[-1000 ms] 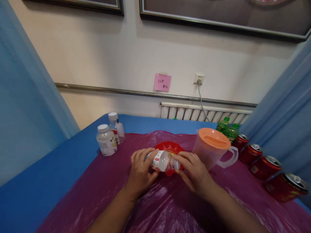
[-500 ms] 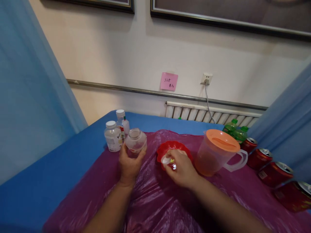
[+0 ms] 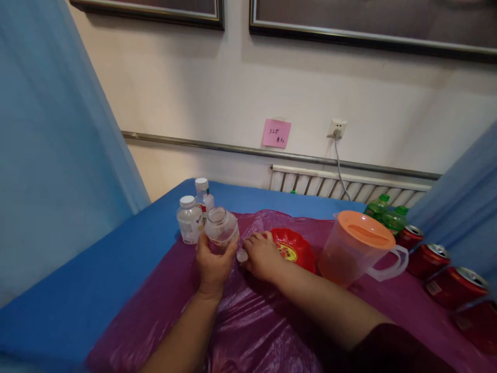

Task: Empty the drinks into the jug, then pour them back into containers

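My left hand (image 3: 212,261) grips a small clear plastic bottle (image 3: 220,229), upright and uncapped, just above the purple plastic sheet (image 3: 248,321). My right hand (image 3: 262,255) sits right beside it, fingers pinched on a small white cap (image 3: 242,255) close to the bottle's base. A red dish (image 3: 295,247) with a yellow pattern lies directly right of my right hand. Two capped clear bottles (image 3: 189,226) (image 3: 203,197) stand behind the held bottle on the blue cloth.
A clear jug with an orange lid (image 3: 355,247) stands right of the dish. Two green bottles (image 3: 388,213) and several open red cans (image 3: 440,258) line the right edge. Blue curtains hang at both sides; a radiator (image 3: 345,182) runs along the wall.
The bottle went from lying between both hands over the dish to upright in my left hand, at left. My right hand took the cap off and carried it left, next to the bottle.
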Demonstrator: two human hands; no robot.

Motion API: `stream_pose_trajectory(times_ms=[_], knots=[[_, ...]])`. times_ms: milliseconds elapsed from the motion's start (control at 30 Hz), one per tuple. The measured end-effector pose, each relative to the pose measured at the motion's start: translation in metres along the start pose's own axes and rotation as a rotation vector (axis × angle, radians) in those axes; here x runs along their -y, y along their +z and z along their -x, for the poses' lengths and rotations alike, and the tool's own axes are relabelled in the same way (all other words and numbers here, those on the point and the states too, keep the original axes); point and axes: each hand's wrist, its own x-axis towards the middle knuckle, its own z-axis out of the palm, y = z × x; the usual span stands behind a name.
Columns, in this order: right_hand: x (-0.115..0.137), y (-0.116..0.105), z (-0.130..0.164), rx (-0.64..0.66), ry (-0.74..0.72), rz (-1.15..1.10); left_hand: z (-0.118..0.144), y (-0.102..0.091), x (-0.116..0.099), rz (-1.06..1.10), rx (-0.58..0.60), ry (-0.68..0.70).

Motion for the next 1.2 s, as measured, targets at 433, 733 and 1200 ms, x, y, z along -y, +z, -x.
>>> stream_pose_trajectory(times_ms=[433, 733, 1200], knots=[[-0.044, -0.018, 0.222, -0.650, 0.146, -0.240, -0.007, -0.001, -0.045, 0.278, 0.251, -0.149], [-0.082, -0.028, 0.272, -0.911, 0.438, -0.300, -0.051, -0.008, -0.066, 0.254, 0.244, -0.273], [-0.165, -0.057, 0.223, -1.011, 0.825, -0.854, 0.005, 0.058, -0.063, 0.248, 0.567, -0.187]])
